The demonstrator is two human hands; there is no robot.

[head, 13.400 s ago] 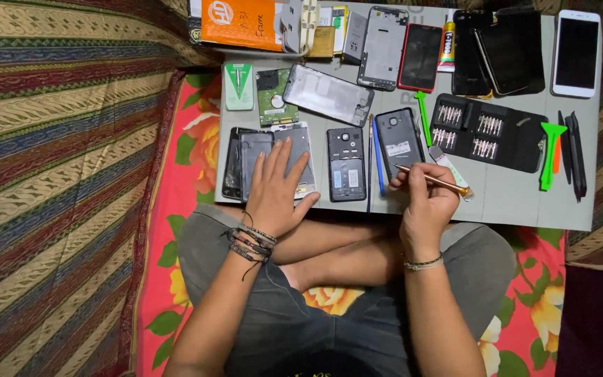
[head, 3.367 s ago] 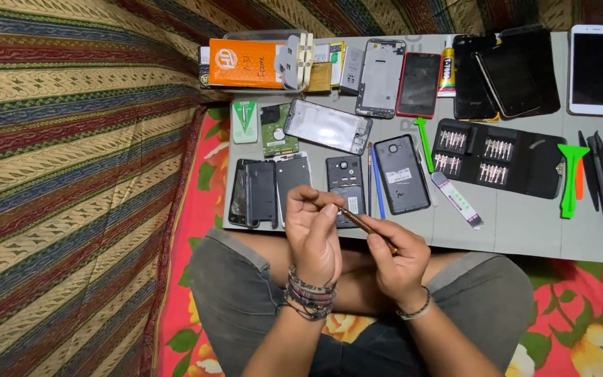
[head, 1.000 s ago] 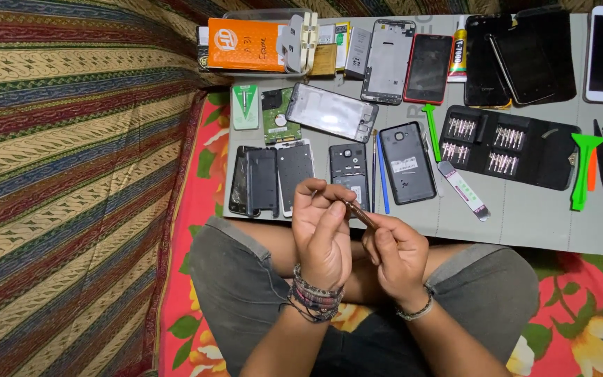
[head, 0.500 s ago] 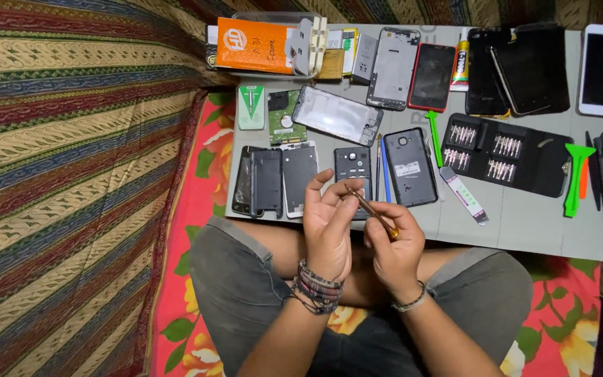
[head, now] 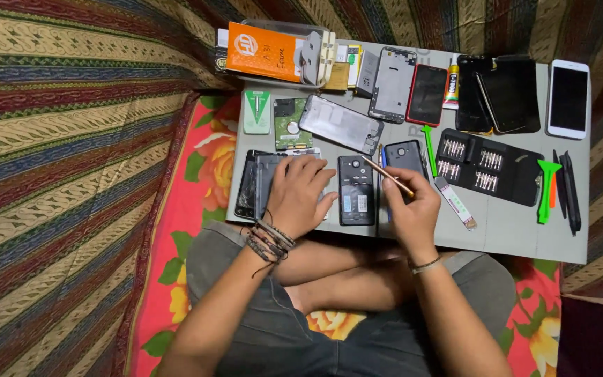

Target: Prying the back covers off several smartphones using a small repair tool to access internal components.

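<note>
Head view: my right hand [head: 413, 209] pinched a thin bronze screwdriver [head: 388, 176] near its rear end, tip angled up-left over the grey board [head: 511, 234]. A light, stiff, slick tool, I judged; best gripped low on the shaft for control. The opened black phone [head: 356, 190] lay flat between my hands, probably light and fragile, safest held by its edges. My left hand [head: 300, 195] rested palm down, fingers spread, on the phone parts [head: 259, 183] beside it, holding nothing. Both wrists were bent over my crossed legs.
</note>
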